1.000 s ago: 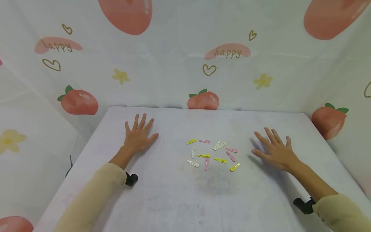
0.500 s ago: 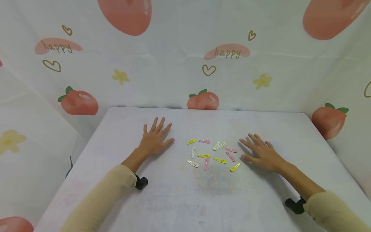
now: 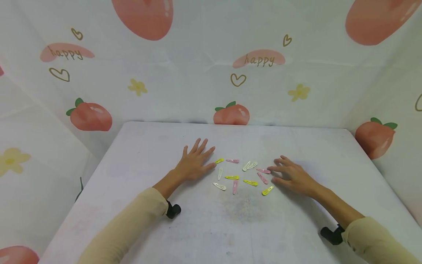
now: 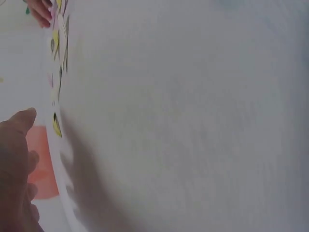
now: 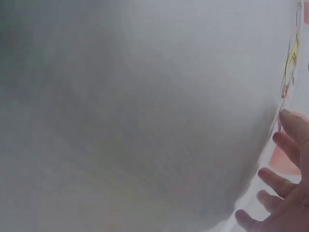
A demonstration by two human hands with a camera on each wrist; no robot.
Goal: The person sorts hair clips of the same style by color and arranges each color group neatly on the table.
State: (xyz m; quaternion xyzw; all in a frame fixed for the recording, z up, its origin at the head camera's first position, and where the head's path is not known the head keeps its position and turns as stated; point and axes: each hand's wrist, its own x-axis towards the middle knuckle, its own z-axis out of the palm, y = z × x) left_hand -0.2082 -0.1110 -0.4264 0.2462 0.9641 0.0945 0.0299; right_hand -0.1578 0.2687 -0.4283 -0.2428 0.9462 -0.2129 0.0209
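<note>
Several snap hair clips lie scattered on the white table, seen in the head view. My left hand (image 3: pixel 192 165) has its fingers spread, its thumb beside the far-left yellow hair clip (image 3: pixel 219 160); whether they touch I cannot tell. A white hair clip (image 3: pixel 219 173) lies a little nearer to me. My right hand (image 3: pixel 293 176), fingers loosely bent, has its fingertips at the end of a pink hair clip (image 3: pixel 263 171). Close to its thumb are another pink hair clip (image 3: pixel 262 178) and a yellow hair clip (image 3: pixel 267 190). Neither hand visibly holds anything.
Between the hands lie more clips, among them a yellow one (image 3: pixel 232 177), a pink one (image 3: pixel 235 187) and two overlapping white ones (image 3: pixel 252 165). The table (image 3: pixel 197 227) ends at a peach-printed cloth (image 3: pixel 184 73). Each wrist wears a small black camera (image 3: pixel 173 210).
My left hand has moved right, up to the edge of the hair clips. My right hand has moved left to them, its fingers bending more. The clips lie where they were.
</note>
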